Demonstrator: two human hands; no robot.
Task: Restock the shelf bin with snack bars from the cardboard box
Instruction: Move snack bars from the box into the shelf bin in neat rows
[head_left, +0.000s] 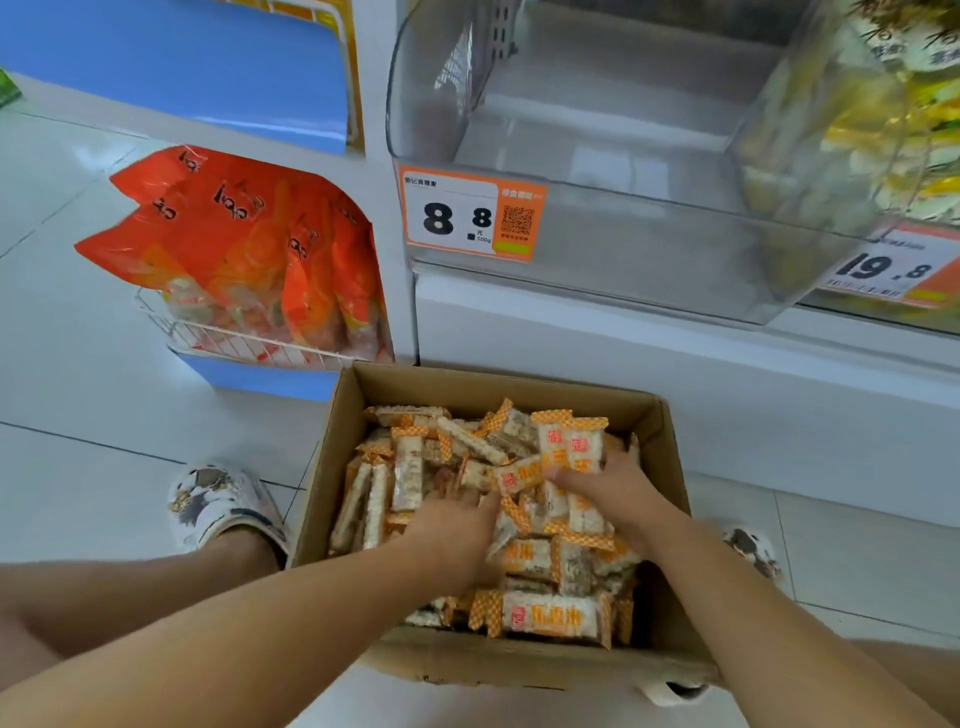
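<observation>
Both arms reached down into the cardboard box (332, 467) below the clear shelf bin (597, 249). The left hand (457, 535) lay flat, fingers spread, on the snack bars (545, 616). The right hand (618, 493) curled round several bars at the box's far side.

Left hand (457, 530) fingertips are buried in the snack bars (540, 616), so can't tell its grip. Neighbouring bin (883, 156) runs off the right edge, contents a yellow blur.

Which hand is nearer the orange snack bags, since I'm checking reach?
Left. The left hand sits in the cardboard box toward the side by the orange bags; the right hand lies farther over.
</observation>
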